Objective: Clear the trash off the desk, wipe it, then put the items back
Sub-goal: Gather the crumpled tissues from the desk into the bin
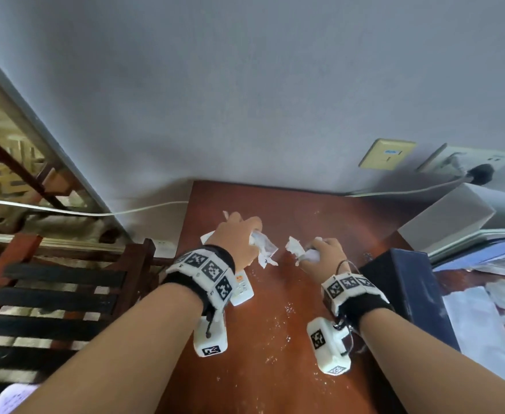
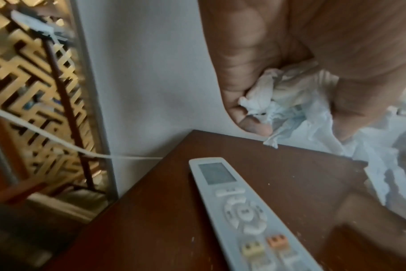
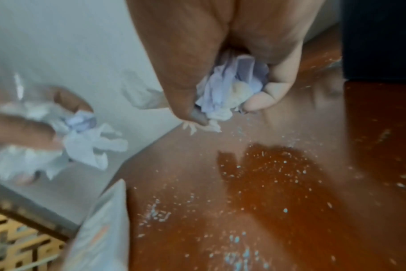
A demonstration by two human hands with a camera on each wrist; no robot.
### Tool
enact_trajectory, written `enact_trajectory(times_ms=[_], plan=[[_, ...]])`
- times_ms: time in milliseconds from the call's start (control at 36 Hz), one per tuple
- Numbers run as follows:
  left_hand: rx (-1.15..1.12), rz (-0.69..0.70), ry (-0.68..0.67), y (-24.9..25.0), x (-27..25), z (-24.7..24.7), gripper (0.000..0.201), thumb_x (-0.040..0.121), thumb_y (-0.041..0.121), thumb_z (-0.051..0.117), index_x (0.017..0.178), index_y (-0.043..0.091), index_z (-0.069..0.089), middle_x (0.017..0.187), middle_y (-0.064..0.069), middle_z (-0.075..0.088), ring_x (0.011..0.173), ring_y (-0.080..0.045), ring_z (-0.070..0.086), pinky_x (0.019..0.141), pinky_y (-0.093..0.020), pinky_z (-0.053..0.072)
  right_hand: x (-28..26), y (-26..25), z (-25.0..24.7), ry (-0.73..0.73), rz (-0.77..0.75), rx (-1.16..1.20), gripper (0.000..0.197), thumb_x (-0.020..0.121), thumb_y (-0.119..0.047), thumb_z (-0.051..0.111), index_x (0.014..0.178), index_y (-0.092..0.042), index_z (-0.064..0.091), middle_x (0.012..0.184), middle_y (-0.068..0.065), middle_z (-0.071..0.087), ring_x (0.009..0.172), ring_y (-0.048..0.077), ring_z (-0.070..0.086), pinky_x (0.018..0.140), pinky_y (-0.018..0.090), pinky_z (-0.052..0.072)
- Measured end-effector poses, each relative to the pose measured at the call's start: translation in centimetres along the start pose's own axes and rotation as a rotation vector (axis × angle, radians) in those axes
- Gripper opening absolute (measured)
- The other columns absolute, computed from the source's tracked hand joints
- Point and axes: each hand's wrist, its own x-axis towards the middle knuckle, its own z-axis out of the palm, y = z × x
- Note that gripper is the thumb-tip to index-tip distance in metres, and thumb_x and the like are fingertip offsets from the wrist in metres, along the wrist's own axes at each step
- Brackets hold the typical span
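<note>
Two crumpled wads of white tissue paper are off the tabletop: one clamped in the left hand, the other balled in the right hand, both grips curled tight, probably to carry the trash away together. White crumbs speckle the reddish-brown wooden tabletop (wiping seems not yet done). Beneath the left wrist lies a white remote control, half hidden in the head view.

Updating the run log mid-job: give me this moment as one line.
stage: clearing trash | left hand: grips tissue | right hand: grips tissue wad | remote: on desk | crumbs: unwiped
</note>
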Motion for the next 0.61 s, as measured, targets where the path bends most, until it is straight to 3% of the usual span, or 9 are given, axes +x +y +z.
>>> enact_trajectory(times_ms=[83, 139, 222, 333, 389, 472, 611], plan=[[-0.087, -0.032, 0.016, -1.0, -2.8, 0.3, 0.025, 0.085, 0.012, 0.051, 0.105, 0.027, 0.048, 0.108, -0.002, 0.040, 0.081, -0.018, 0.050, 0.067, -0.026, 0.045, -1.9, 0.0, -0.8, 0.019, 0.002, 0.041, 0.013, 0.082, -0.026, 0.065, 0.091, -0.020, 0.057, 0.112, -0.003, 0.038, 0.085, 0.012, 0.047, 0.061, 0.015, 0.037], [-0.103, -0.062, 0.023, -1.5, -4.9, 0.8, 0.025, 0.085, 0.014, 0.052, 0.104, 0.028, 0.049, 0.111, -0.001, 0.040, 0.083, -0.020, 0.051, 0.070, -0.027, 0.044, -3.2, -0.1, -1.2, 0.004, -0.008, 0.048, 0.016, 0.083, -0.027, 0.065, 0.095, -0.020, 0.057, 0.116, -0.001, 0.039, 0.085, 0.013, 0.048, 0.060, 0.014, 0.036], [-0.128, -0.109, 0.048, -1.6, -7.5, 1.7, 0.025, 0.084, 0.017, 0.055, 0.103, 0.030, 0.049, 0.110, 0.002, 0.038, 0.086, -0.020, 0.051, 0.078, -0.030, 0.044, -4.8, 0.0, -1.0, -0.003, -0.017, 0.077, 0.022, 0.082, -0.026, 0.067, 0.101, -0.017, 0.060, 0.114, -0.001, 0.040, 0.077, 0.010, 0.047, 0.048, 0.007, 0.032], [-0.162, -0.143, 0.104, -0.9, -10.1, 3.3, 0.027, 0.086, 0.019, 0.056, 0.110, 0.031, 0.050, 0.106, 0.004, 0.035, 0.093, -0.019, 0.048, 0.078, -0.025, 0.042, -6.6, 0.5, 0.6, -0.025, -0.037, 0.213, 0.011, 0.075, -0.024, 0.072, 0.080, -0.021, 0.061, 0.108, 0.016, 0.059, 0.073, 0.023, 0.061, 0.039, 0.008, 0.038], [-0.183, -0.153, 0.110, -0.2, -11.5, 4.4, 0.026, 0.087, 0.021, 0.058, 0.109, 0.031, 0.050, 0.108, 0.003, 0.037, 0.094, -0.020, 0.049, 0.081, -0.028, 0.046, -8.0, 1.2, 1.6, -0.011, -0.050, 0.250, 0.012, 0.073, -0.023, 0.073, 0.077, -0.021, 0.063, 0.105, 0.015, 0.061, 0.073, 0.023, 0.061, 0.039, 0.008, 0.036], [-0.191, -0.171, 0.098, 0.9, -13.8, 6.2, 0.023, 0.087, 0.025, 0.058, 0.107, 0.032, 0.049, 0.109, 0.001, 0.039, 0.097, -0.021, 0.051, 0.086, -0.032, 0.049, -10.6, 2.4, 2.5, -0.027, -0.082, 0.281, 0.017, 0.074, -0.027, 0.071, 0.088, -0.019, 0.065, 0.105, 0.011, 0.060, 0.073, 0.019, 0.059, 0.039, 0.007, 0.035], [-0.176, -0.192, 0.098, 2.8, -18.2, 8.9, 0.023, 0.087, 0.023, 0.058, 0.107, 0.030, 0.049, 0.108, 0.002, 0.040, 0.093, -0.018, 0.049, 0.079, -0.025, 0.044, -14.3, 4.9, 2.7, -0.057, -0.101, 0.283, 0.020, 0.072, -0.033, 0.070, 0.089, -0.024, 0.065, 0.104, 0.010, 0.062, 0.074, 0.019, 0.063, 0.043, 0.010, 0.035]])
